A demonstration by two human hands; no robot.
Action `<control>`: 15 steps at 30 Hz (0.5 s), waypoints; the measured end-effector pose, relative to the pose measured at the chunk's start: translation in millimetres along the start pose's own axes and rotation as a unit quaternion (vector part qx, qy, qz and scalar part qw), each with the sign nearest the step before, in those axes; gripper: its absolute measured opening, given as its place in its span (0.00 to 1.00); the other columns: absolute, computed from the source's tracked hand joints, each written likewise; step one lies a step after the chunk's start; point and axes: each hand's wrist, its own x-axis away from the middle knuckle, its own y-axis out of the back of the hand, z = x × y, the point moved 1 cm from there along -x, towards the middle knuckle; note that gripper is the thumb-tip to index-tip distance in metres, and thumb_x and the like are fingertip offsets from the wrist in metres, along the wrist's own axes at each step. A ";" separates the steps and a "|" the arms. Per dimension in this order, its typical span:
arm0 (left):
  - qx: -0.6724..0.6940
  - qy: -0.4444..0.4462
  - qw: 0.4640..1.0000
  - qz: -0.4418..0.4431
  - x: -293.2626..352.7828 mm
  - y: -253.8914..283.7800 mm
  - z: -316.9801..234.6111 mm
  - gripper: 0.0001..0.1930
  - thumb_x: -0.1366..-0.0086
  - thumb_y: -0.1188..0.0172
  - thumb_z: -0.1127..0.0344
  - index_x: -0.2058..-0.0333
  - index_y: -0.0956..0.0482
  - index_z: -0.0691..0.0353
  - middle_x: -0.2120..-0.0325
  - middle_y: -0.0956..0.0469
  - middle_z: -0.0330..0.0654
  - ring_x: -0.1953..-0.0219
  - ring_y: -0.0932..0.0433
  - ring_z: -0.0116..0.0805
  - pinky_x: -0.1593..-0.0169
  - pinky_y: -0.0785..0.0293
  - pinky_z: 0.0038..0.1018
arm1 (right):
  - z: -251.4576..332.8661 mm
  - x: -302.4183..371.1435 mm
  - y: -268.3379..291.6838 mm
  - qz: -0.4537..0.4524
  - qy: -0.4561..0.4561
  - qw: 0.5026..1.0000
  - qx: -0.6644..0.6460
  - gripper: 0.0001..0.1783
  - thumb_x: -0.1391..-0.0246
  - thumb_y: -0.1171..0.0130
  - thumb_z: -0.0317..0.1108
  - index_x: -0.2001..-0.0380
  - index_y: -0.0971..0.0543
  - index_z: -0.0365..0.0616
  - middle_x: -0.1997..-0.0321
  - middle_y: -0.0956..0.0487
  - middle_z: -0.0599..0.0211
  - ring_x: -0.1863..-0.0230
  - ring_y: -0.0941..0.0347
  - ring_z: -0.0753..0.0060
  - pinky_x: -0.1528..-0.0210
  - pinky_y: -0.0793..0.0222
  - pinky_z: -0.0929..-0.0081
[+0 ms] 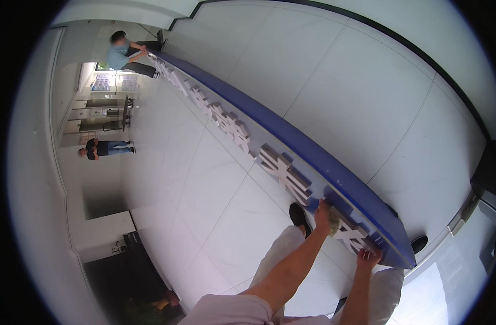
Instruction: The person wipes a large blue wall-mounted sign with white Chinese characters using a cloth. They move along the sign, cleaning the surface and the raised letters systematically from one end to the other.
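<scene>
Sign [298,145] right in front of me; left hand [324,218] and right hand [369,258] at its nearest letter [352,233], can't tell if fingers pinch. Probably heavy, stiff: grab its rim, letters could snap.

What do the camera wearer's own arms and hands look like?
The left hand and right hand are human, ungloved, with no cables; both forearms are bare. A pale pinkish fabric short sleeve shows on the left side. At the left wrist is what looks like a greenish-brown band, too blurred to identify.
</scene>
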 end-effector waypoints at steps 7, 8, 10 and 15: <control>0.013 -0.031 0.993 -0.113 -23.2 9.6 16.4 0.29 0.40 0.40 0.45 0.54 0.20 0.69 0.63 0.19 0.49 0.62 0.20 0.40 0.59 0.26 0.34 | -15.2 20.6 17.2 0.039 -0.028 0.999 0.012 0.09 0.53 0.41 0.47 0.71 0.28 0.61 0.72 0.32 0.85 0.66 0.37 0.85 0.59 0.44 0.74; 0.021 -0.028 0.992 -0.120 -19.0 11.6 15.3 0.28 0.41 0.38 0.47 0.55 0.20 0.69 0.64 0.18 0.48 0.63 0.20 0.40 0.60 0.26 0.34 | -19.8 18.3 20.2 0.056 -0.032 0.998 -0.002 0.07 0.52 0.42 0.46 0.70 0.27 0.63 0.71 0.31 0.87 0.64 0.37 0.86 0.59 0.45 0.73; 0.027 -0.031 0.992 -0.116 -5.6 -1.0 4.2 0.27 0.44 0.36 0.50 0.56 0.19 0.70 0.64 0.18 0.48 0.64 0.20 0.40 0.60 0.26 0.35 | -21.3 21.3 11.9 0.049 -0.037 0.998 -0.020 0.07 0.51 0.42 0.44 0.69 0.26 0.62 0.69 0.29 0.87 0.62 0.35 0.86 0.55 0.43 0.73; 0.146 -0.024 0.982 -0.114 -10.4 -11.7 6.5 0.20 0.43 0.39 0.57 0.61 0.18 0.70 0.68 0.18 0.47 0.65 0.20 0.41 0.59 0.25 0.36 | -13.6 45.1 8.3 0.053 -0.038 0.997 -0.030 0.11 0.50 0.43 0.39 0.61 0.24 0.58 0.58 0.24 0.83 0.51 0.31 0.85 0.42 0.38 0.69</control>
